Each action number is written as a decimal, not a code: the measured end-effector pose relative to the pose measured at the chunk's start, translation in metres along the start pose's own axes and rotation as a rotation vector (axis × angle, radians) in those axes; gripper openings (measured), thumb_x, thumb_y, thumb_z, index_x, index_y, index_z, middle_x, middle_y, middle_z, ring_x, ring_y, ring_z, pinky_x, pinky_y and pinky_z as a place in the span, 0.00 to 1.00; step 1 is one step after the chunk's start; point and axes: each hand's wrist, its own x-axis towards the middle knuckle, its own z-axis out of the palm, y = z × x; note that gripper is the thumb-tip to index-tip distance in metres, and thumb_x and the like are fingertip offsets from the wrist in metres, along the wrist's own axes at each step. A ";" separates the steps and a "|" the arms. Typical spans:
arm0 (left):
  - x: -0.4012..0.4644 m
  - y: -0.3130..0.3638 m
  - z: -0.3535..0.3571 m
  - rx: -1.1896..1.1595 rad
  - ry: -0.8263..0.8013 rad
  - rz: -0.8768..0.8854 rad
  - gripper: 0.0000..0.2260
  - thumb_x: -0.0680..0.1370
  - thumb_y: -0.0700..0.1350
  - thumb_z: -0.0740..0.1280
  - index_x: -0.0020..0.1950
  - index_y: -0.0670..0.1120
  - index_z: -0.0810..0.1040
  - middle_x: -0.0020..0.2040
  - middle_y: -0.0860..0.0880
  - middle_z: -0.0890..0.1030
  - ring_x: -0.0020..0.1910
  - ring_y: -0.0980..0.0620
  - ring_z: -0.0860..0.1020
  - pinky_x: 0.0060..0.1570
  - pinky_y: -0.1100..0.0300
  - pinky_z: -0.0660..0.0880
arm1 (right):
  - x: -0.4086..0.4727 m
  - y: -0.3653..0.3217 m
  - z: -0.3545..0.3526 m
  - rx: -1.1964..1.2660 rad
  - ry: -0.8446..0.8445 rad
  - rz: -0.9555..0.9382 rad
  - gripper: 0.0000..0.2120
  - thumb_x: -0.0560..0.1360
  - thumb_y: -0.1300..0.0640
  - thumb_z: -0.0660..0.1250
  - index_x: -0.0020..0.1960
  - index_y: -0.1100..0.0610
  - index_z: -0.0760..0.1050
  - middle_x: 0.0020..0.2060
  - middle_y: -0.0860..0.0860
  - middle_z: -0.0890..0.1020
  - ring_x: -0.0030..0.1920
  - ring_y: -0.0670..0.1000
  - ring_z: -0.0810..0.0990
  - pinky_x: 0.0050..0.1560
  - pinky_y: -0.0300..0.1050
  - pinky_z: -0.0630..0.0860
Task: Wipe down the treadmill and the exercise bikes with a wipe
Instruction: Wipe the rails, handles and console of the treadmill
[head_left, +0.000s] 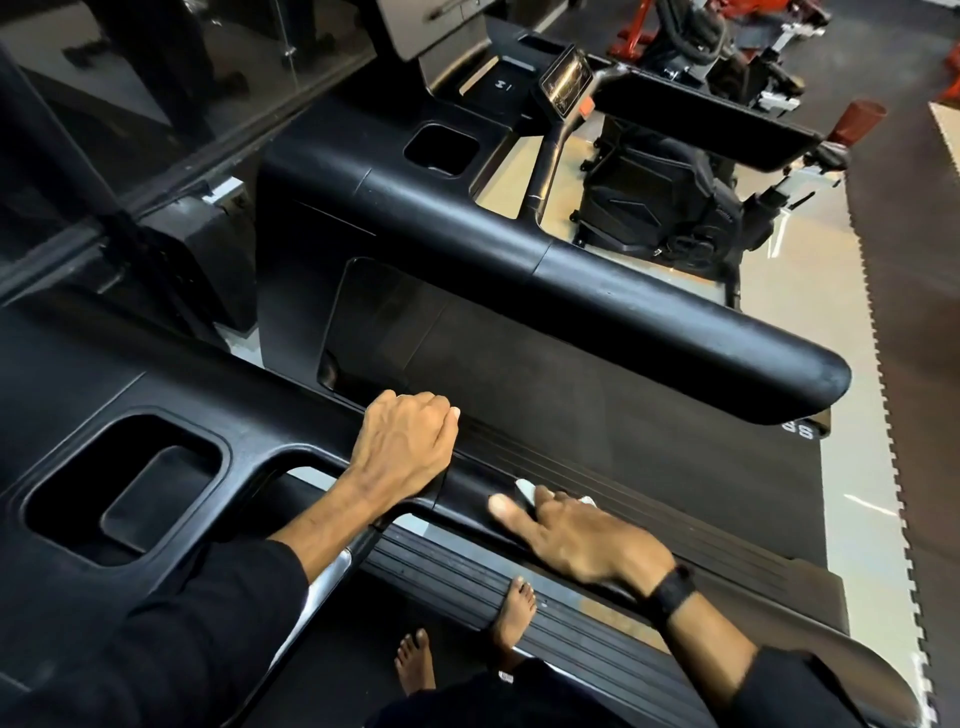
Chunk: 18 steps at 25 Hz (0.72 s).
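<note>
The left hand (408, 441) curls over the near, rounded matte-black handrail (467, 475) of the treadmill (649, 415). Just right of it, the right hand (582, 540) presses a white wipe (525, 489) flat on that rail with straightened fingers. A black exercise bike (670, 197) stands far right.
</note>
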 end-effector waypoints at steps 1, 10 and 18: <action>0.001 0.000 0.001 0.008 -0.016 0.005 0.15 0.77 0.45 0.63 0.31 0.50 0.65 0.27 0.50 0.73 0.25 0.46 0.73 0.33 0.57 0.64 | -0.005 -0.011 0.005 -0.027 0.006 -0.081 0.39 0.75 0.27 0.40 0.70 0.53 0.66 0.71 0.59 0.70 0.72 0.58 0.63 0.74 0.53 0.58; 0.000 0.000 0.002 0.020 -0.023 0.051 0.16 0.78 0.45 0.63 0.30 0.48 0.67 0.27 0.50 0.73 0.25 0.47 0.73 0.35 0.55 0.63 | 0.019 0.021 -0.006 0.243 -0.025 0.122 0.46 0.72 0.24 0.37 0.76 0.52 0.64 0.75 0.55 0.67 0.74 0.56 0.65 0.73 0.52 0.58; 0.002 0.001 0.005 0.006 -0.045 0.100 0.15 0.77 0.45 0.63 0.30 0.47 0.68 0.27 0.49 0.73 0.26 0.46 0.74 0.35 0.55 0.64 | 0.024 -0.038 0.029 0.129 0.214 -0.347 0.38 0.76 0.28 0.40 0.76 0.51 0.57 0.73 0.53 0.66 0.74 0.55 0.60 0.75 0.55 0.57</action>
